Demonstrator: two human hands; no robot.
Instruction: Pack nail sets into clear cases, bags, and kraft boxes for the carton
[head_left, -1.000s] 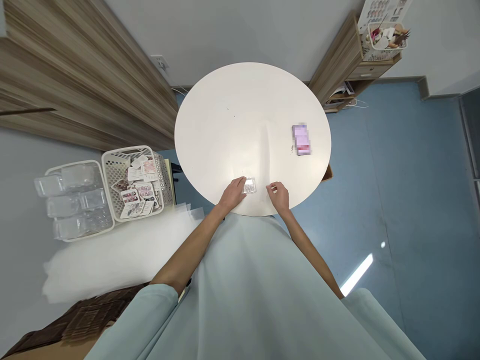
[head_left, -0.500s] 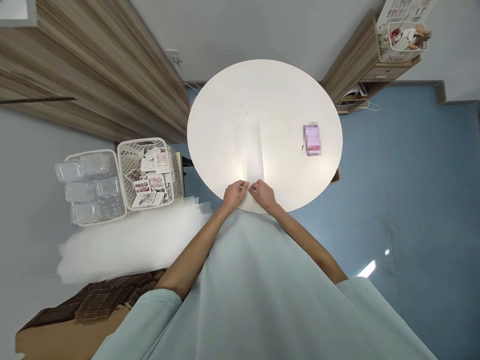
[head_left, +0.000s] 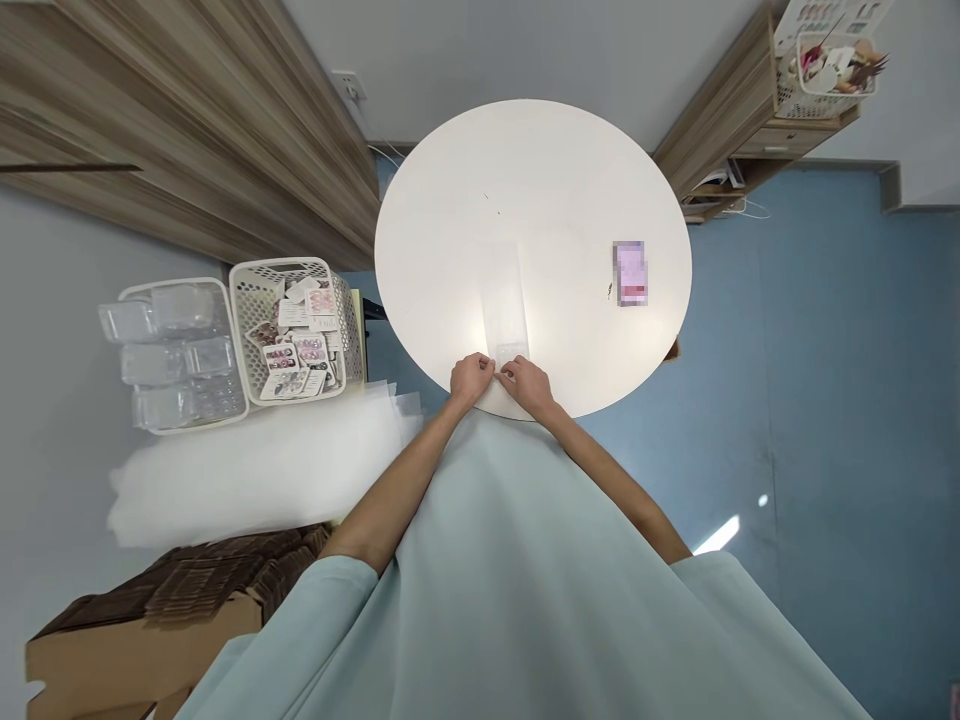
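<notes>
A thin, see-through white sheet [head_left: 504, 285] lies as a narrow strip on the round white table [head_left: 442, 200], running away from me. At its near end, close to the table's front edge, my left hand [head_left: 473, 379] and my right hand [head_left: 526, 384] almost meet. Both are closed, fingertips pinching the end of the sheet. A faint clear shape [head_left: 512, 352] shows just beyond my fingers, too pale to make out. A purple-pink packet [head_left: 631, 273], blurred out, rests on the right side of the table.
Left of the table are a white basket of carded items [head_left: 289, 385] and another basket of clear plastic boxes [head_left: 161, 365]. A pile of translucent white sheets [head_left: 255, 470] lies in front of them, above a brown carton [head_left: 135, 645]. Wooden cabinets [head_left: 247, 120] flank the table.
The sheet lies flatter on the table, and a pale shape shows at its near end. Both hands stay pinched near the front edge; the view has shifted slightly.
</notes>
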